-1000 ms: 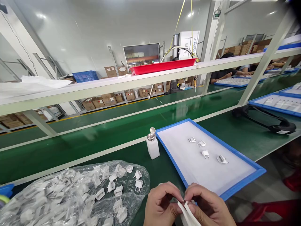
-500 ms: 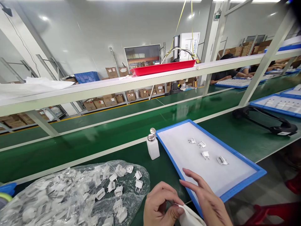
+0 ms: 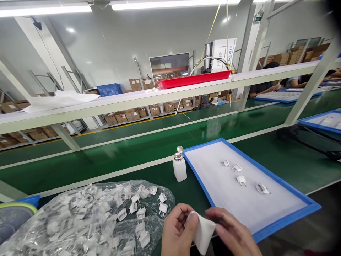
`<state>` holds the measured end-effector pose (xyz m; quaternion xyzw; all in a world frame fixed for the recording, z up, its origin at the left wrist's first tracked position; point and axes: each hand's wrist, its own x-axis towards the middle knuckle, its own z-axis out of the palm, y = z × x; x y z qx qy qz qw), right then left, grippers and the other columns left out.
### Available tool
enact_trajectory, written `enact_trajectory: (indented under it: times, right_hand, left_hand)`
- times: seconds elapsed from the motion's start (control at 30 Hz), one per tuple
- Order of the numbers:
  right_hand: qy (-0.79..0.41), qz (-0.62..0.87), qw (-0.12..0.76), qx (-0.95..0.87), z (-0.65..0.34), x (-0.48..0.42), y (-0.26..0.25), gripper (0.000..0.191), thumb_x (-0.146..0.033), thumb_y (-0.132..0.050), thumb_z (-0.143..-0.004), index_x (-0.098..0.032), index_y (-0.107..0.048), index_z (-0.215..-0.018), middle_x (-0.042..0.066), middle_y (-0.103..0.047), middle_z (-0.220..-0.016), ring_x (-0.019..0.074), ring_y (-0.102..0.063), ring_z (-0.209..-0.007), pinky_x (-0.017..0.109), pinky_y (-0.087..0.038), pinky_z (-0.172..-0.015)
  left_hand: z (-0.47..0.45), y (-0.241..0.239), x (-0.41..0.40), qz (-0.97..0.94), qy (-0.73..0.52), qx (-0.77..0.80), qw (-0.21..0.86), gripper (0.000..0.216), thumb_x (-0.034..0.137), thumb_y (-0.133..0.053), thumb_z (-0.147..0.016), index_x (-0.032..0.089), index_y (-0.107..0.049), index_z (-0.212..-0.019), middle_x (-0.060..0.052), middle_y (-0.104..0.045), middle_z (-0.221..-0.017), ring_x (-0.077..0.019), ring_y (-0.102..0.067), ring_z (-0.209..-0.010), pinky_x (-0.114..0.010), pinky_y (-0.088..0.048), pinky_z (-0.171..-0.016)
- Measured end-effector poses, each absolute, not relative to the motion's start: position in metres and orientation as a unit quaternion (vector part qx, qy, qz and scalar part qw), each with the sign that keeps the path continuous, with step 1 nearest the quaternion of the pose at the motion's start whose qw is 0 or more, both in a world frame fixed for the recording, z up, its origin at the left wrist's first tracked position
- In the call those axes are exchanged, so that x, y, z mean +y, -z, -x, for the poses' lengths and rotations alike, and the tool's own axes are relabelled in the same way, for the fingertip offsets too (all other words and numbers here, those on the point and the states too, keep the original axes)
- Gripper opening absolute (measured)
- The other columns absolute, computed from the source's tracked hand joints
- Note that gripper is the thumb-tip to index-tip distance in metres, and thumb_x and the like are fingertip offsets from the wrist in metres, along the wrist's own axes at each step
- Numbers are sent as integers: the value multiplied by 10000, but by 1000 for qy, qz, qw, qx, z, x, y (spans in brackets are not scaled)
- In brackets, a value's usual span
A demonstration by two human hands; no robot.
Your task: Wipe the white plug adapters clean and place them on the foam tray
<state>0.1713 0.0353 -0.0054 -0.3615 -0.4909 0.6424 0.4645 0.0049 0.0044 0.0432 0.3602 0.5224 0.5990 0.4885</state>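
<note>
My left hand [image 3: 179, 229] is closed on a white cloth [image 3: 204, 233], its thumb pressing the cloth against bent fingers. Whether anything lies inside the fold is hidden. At the cloth's right corner, my right hand [image 3: 234, 231] has its fingers bent round the edge, slightly blurred. Several white plug adapters with two pins, one of them a plug adapter [image 3: 241, 180], lie on the blue-rimmed white tray [image 3: 287, 227] beyond my right hand. Left of my hands, a clear plastic bag [image 3: 170, 204] is spread out with many white plug pieces [image 3: 80, 213] on it.
A white pump bottle [image 3: 180, 169] with its metal lid raised stands by the tray's left corner. A shelf [image 3: 119, 101] bearing a red tray [image 3: 194, 79] crosses above the green bench. Black straps [image 3: 306, 140] lie at right. Other people [image 3: 266, 87] sit at the far right.
My right hand's spread fingers have bent in to the cloth. The cloth has been lifted and now shows more between my hands. The view has shifted left and up.
</note>
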Motion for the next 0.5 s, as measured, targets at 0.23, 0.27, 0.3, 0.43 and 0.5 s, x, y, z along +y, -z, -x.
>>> enact_trajectory:
  times: [0.23, 0.27, 0.3, 0.43, 0.5]
  right_hand:
    - [-710, 359, 453, -402, -149, 32, 6, 417, -552, -866, -712, -166, -733, -797, 46, -690, -761, 177, -605, -739, 243, -475, -675]
    - [-713, 357, 465, -385, -149, 33, 7, 419, -550, -873, -705, -172, -732, -817, 39, -696, -772, 173, -605, -744, 243, -481, -692]
    - [-717, 355, 473, -367, -151, 36, 8, 432, -559, -875, -699, -180, -731, -846, 34, -703, -783, 172, -610, -748, 245, -489, -701]
    - [-719, 388, 454, -356, -158, 61, 1, 531, -591, -881, -670, -178, -737, -972, 45, -737, -839, 173, -616, -702, 229, -472, -573]
    - [-710, 408, 441, -368, -159, 83, -9, 494, -515, -885, -704, -162, -739, -1017, 57, -751, -905, 174, -631, -728, 220, -479, -562]
  left_hand:
    - [1, -20, 10, -358, -606, 502, 502, 446, 518, -888, -663, 175, -652, -824, -31, -697, -695, -128, -609, -629, -215, -442, -597]
    - [3, -15, 13, -358, -607, 504, 499, 451, 511, -881, -667, 178, -644, -856, -51, -721, -732, -152, -645, -666, -234, -473, -627]
    - [6, -11, 20, -362, -605, 517, 485, 449, 508, -859, -687, 181, -634, -897, -76, -743, -787, -182, -679, -718, -259, -504, -659]
    - [21, -2, 68, -366, -573, 642, 354, 530, 368, -765, -761, 154, -543, -1192, -200, -687, -1213, -283, -685, -1080, -367, -553, -887]
    - [29, -4, 102, -359, -564, 679, 303, 752, 262, -796, -725, 116, -427, -1364, -255, -511, -1456, -327, -534, -1333, -415, -464, -1067]
